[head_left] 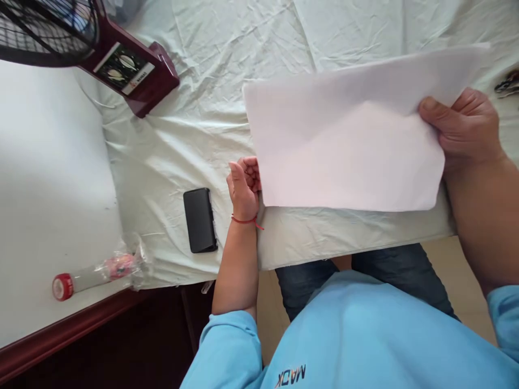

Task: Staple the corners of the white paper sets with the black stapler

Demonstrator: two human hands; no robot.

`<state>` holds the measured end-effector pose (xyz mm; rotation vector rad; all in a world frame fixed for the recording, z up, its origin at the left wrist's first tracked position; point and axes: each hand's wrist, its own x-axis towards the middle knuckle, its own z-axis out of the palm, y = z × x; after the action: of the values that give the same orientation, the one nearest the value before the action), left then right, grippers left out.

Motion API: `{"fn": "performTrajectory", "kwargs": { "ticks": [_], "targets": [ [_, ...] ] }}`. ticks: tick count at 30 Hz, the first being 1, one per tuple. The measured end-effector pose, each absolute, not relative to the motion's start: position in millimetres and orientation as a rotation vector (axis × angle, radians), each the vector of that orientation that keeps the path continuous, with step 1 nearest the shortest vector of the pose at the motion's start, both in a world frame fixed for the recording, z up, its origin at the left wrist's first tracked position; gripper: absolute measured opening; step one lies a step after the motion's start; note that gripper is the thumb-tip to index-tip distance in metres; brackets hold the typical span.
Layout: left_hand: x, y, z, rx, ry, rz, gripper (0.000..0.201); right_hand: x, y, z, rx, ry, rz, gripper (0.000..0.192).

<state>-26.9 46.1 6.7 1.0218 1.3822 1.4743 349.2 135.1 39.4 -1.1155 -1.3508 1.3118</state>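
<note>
A: Hands?

B: Right hand (462,127) pinched the right edge of the white paper sheet (348,146), thumb on top, fingers hidden behind. Left hand (244,186) was curled narrow at the sheet's lower-left corner, fingers tucked against the edge; couldn't tell if it truly gripped it. Red string (245,220) on that wrist.

A: Sheet position?

B: Held up over the bed (194,119), tilted, upper part looked doubled over the lower, no crease pressed flat yet.

A: Doing it well?

B: My judgement: line the corners and edges up first, keep the right pinch steady, lay the sheet down flat, then run the left fingers along the fold. The wrinkled cloth is soft, so a crease would likely come out crooked unless pressed firmly.

A: Surface, room?

B: Pale creased bedsheet. Black phone (199,220) lay flat just left of the left wrist, apart from the paper. Fan (48,27) with a dark red base (135,73) at top left. Bottle with a red cap (91,275) in clear wrap on the white ledge (48,189) at left. Small dark objects at the far right edge, too cut off to name. Person sat in a blue top and dark jeans
</note>
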Motion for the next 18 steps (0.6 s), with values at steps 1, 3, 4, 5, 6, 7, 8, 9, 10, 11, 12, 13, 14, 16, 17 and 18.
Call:
{"fn": "performTrajectory", "kwargs": {
  "ticks": [1, 3, 4, 5, 6, 7, 8, 9, 10, 11, 12, 13, 14, 16, 17, 18],
  "targets": [
    [-28, 46, 7, 1.034, 1.381, 1.482, 0.073, 347, 133, 40, -1.118, -1.338, 1.312, 0.031],
    [-29, 47, 8, 1.096, 1.394, 1.454, 0.060, 343, 130, 41, -1.132, -1.317, 1.305, 0.030],
    [-29, 47, 9, 1.140, 1.406, 1.412, 0.055, 342, 129, 42, -1.138, -1.308, 1.302, 0.030],
    [-29, 47, 10, 1.178, 1.420, 1.376, 0.052, 341, 129, 43, -1.140, -1.301, 1.304, 0.032],
    [-29, 47, 11, 1.205, 1.438, 1.353, 0.051, 340, 128, 44, -1.139, -1.296, 1.311, 0.033],
    [-29, 47, 11, 1.218, 1.459, 1.355, 0.052, 340, 128, 45, -1.135, -1.291, 1.319, 0.035],
    [-29, 48, 12, 1.220, 1.481, 1.379, 0.054, 340, 128, 46, -1.124, -1.288, 1.331, 0.037],
    [-29, 48, 12, 1.216, 1.503, 1.412, 0.056, 339, 128, 48, -1.106, -1.288, 1.350, 0.039],
    [-29, 49, 12, 1.206, 1.525, 1.454, 0.058, 339, 128, 50, -1.083, -1.295, 1.380, 0.042],
    [-29, 49, 11, 1.194, 1.543, 1.493, 0.061, 338, 128, 51, -1.059, -1.311, 1.419, 0.046],
    [-30, 49, 10, 1.185, 1.556, 1.524, 0.063, 338, 128, 53, -1.041, -1.330, 1.454, 0.050],
    [-30, 50, 10, 1.178, 1.562, 1.543, 0.065, 337, 128, 53, -1.035, -1.356, 1.482, 0.055],
    [-30, 50, 9, 1.171, 1.566, 1.553, 0.066, 336, 127, 54, -1.044, -1.382, 1.493, 0.058],
    [-30, 49, 9, 1.159, 1.570, 1.545, 0.069, 335, 127, 52, -1.091, -1.423, 1.467, 0.061],
    [-30, 49, 9, 1.155, 1.573, 1.534, 0.070, 335, 126, 51, -1.112, -1.434, 1.440, 0.059],
    [-30, 49, 9, 1.151, 1.572, 1.525, 0.071, 334, 127, 49, -1.122, -1.441, 1.414, 0.057]
  ]
}}
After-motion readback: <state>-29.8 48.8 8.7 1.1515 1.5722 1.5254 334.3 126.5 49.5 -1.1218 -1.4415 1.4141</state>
